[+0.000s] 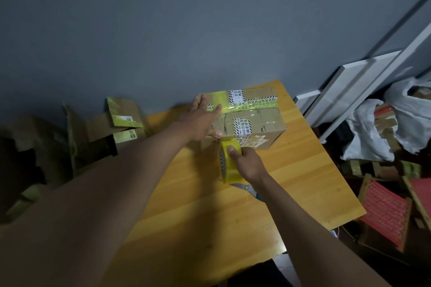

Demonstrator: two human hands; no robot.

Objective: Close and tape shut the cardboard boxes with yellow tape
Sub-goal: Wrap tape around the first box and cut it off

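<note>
A closed cardboard box (pixel 258 121) with printed labels and a strip of yellow tape (pixel 247 107) across its top sits at the far end of the wooden table (pixel 291 184). My left hand (pixel 201 119) lies flat on the box's left side, fingers straight, pressing the top. My right hand (pixel 247 162) grips a roll of yellow tape (pixel 227 163) just in front of the box's near face. Whether tape runs from the roll to the box is unclear.
Opened cardboard boxes (pixel 112 126) with yellow tape scraps stand on the floor at the left. White boards (pixel 349 86) lean on the wall at the right, beside white plastic bags (pixel 373 130) and red mesh frames (pixel 387 209). A grey wall rises behind the table.
</note>
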